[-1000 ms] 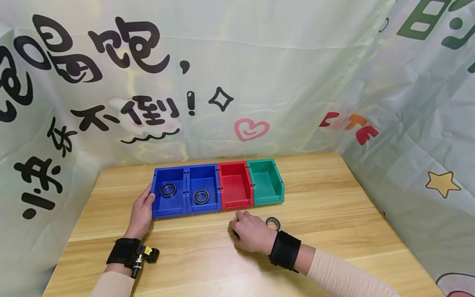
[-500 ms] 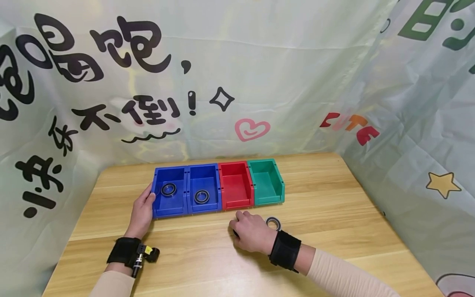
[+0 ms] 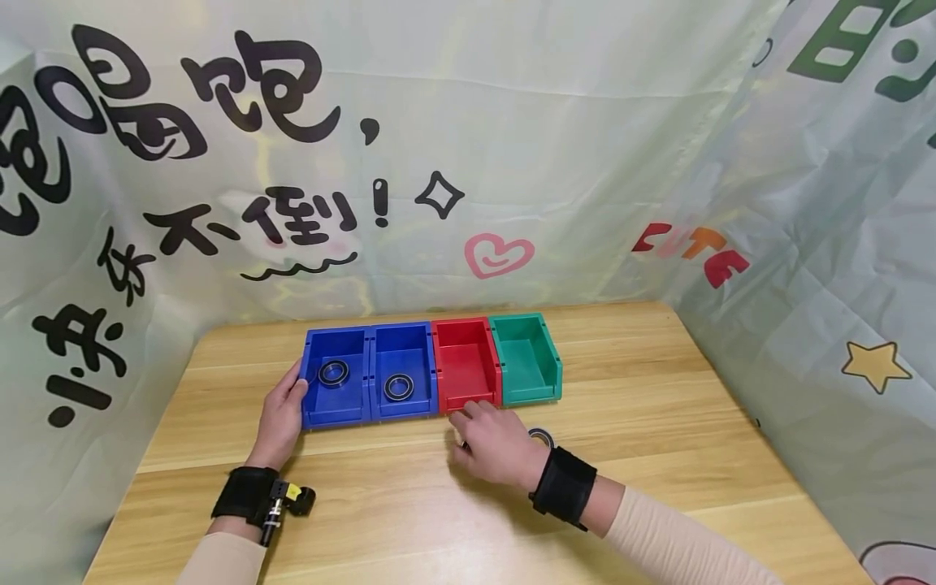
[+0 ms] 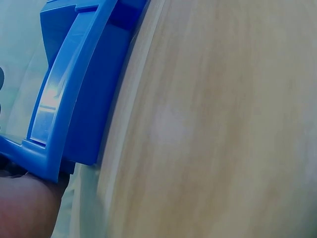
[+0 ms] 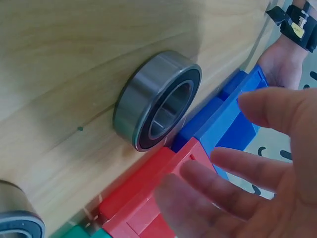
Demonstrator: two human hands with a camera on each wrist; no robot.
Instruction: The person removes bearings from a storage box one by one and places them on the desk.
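Pale printed sheeting (image 3: 570, 162) hangs behind a wood-grained worktop (image 3: 680, 455) bearing four bins in a row. Each blue bin, the left one (image 3: 335, 415) and its neighbour (image 3: 402, 409), contains a dark-faced bearing; then come the red bin (image 3: 466, 370) and the green bin (image 3: 525, 357). At the left bin's outer side, the left hand (image 3: 278, 418) touches the wall; whether its grip is closed around it cannot be told. Near the red bin's front, the right hand (image 3: 500, 449) has a wide grip, thumb and fingers spread beside a steel bearing (image 5: 141, 101). Another steel bearing (image 3: 541, 436) lies near that wrist.
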